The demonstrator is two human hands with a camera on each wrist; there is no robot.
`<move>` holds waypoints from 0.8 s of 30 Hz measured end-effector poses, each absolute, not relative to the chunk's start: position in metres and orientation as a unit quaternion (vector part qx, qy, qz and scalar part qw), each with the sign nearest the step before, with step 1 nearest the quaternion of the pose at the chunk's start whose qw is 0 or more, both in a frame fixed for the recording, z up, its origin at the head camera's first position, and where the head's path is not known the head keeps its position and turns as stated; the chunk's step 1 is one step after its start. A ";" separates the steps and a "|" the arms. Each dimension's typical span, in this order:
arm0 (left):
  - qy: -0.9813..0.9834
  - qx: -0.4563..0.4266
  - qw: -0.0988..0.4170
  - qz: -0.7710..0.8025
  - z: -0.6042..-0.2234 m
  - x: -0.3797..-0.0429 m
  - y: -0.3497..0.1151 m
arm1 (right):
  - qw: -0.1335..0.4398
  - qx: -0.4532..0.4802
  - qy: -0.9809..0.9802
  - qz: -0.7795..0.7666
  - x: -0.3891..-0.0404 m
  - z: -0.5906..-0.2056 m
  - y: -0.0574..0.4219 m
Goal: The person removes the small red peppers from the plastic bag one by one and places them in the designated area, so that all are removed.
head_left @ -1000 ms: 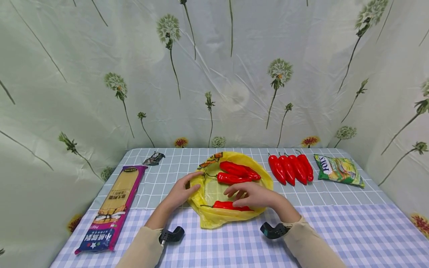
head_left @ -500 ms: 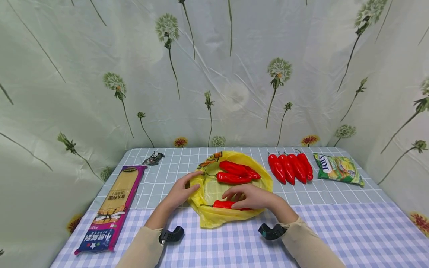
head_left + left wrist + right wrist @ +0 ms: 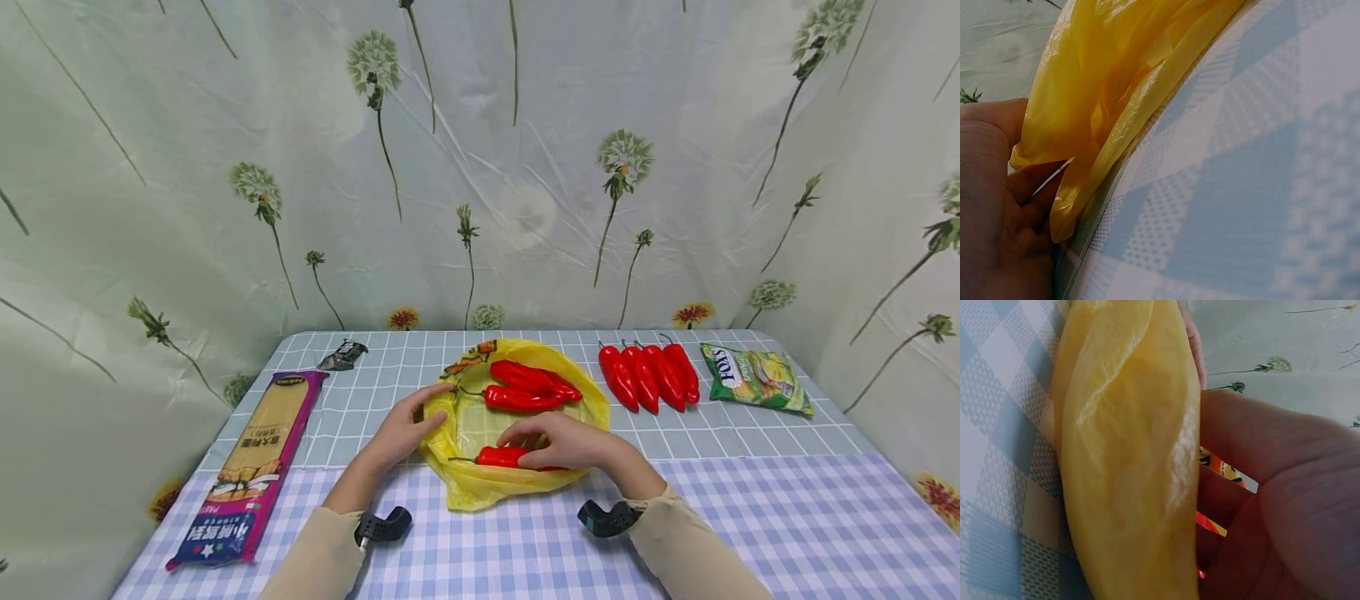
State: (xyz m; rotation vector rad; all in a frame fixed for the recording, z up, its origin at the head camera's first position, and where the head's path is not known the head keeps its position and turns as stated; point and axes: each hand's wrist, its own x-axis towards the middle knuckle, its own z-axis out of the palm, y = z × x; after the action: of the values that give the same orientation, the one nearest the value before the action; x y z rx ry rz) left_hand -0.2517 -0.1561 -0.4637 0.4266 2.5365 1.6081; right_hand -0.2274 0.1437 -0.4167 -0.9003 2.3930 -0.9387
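A yellow plastic bag [image 3: 480, 492] lies spread open in the middle of the table, its rim folded into a ring. Inside it, several red chili peppers [image 3: 521, 398] are bunched at the back. My right hand [image 3: 566, 439] reaches over the front rim and grips another red chili pepper [image 3: 498, 456], whose stem points left. In the right wrist view the bag's wall [image 3: 1135, 469] hides that pepper and the fingertips. My left hand [image 3: 401, 429] rests against the bag's left rim, thumb and fingers spread; in the left wrist view yellow film [image 3: 1104, 94] covers part of its fingers.
Several more red chili peppers [image 3: 648, 379] lie in a row at the back right, beside a green FOX'S bag [image 3: 757, 379]. A long pasta packet [image 3: 251, 471] lies at the left, with a small black packet [image 3: 343, 356] behind it. A floral curtain hangs behind.
My right hand has moved slightly left and down, and its fingers have closed round the front chili pepper, which has shifted a little. The left hand has stayed at the bag's rim.
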 end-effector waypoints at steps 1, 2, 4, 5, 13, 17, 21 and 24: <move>0.835 0.141 0.054 0.529 -0.464 -0.252 -0.156 | 0.205 -0.321 0.861 -0.337 -0.227 -0.417 0.144; 0.835 0.142 0.053 0.528 -0.464 -0.252 -0.156 | 0.203 -0.319 0.862 -0.337 -0.228 -0.416 0.144; 0.835 0.144 0.051 0.528 -0.464 -0.252 -0.157 | 0.199 -0.314 0.865 -0.338 -0.228 -0.417 0.144; 0.836 0.145 0.049 0.528 -0.464 -0.252 -0.157 | 0.197 -0.312 0.866 -0.338 -0.228 -0.417 0.144; 0.834 0.145 0.052 0.529 -0.464 -0.253 -0.157 | 0.183 -0.289 0.875 -0.343 -0.229 -0.415 0.146; 0.832 0.144 0.053 0.533 -0.464 -0.252 -0.157 | 0.180 -0.284 0.874 -0.352 -0.231 -0.417 0.148; 0.834 0.141 0.054 0.531 -0.464 -0.251 -0.157 | 0.177 -0.283 0.874 -0.354 -0.233 -0.418 0.150; 0.835 0.138 0.056 0.529 -0.464 -0.251 -0.157 | 0.170 -0.280 0.877 -0.350 -0.233 -0.418 0.152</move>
State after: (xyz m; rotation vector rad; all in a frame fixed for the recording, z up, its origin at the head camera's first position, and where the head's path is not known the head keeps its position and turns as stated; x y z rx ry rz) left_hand -0.2510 -0.1565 -0.4635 0.4186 2.5353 1.6065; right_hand -0.2332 0.1521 -0.4181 -0.7962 2.4928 -0.9949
